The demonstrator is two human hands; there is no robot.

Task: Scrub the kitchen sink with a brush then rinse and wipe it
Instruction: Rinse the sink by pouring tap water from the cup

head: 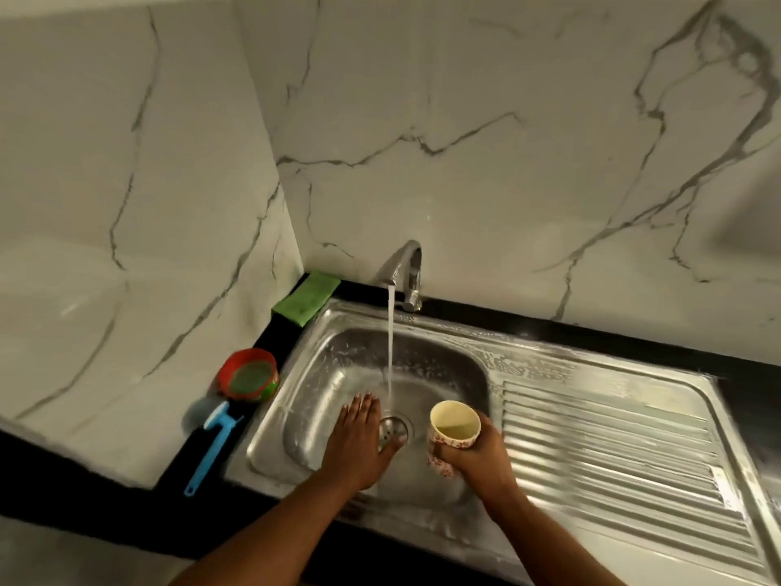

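Observation:
Water runs from the steel tap (pixel 403 268) into the stainless sink (pixel 448 361). My left hand (pixel 357 439) lies flat, fingers straight, on the basin floor just left of the drain (pixel 393 429). My right hand (pixel 475 452) grips a cream cup with a red flower pattern (pixel 454 425), held upright to the right of the stream with a little water inside. A blue-handled brush (pixel 211 441) lies on the black counter left of the sink, untouched.
A red and green tub (pixel 248 375) stands behind the brush. A green cloth (pixel 306 294) sits in the back corner by the tap. The ribbed drainboard (pixel 608 441) extends to the right. Marble walls close in behind and on the left.

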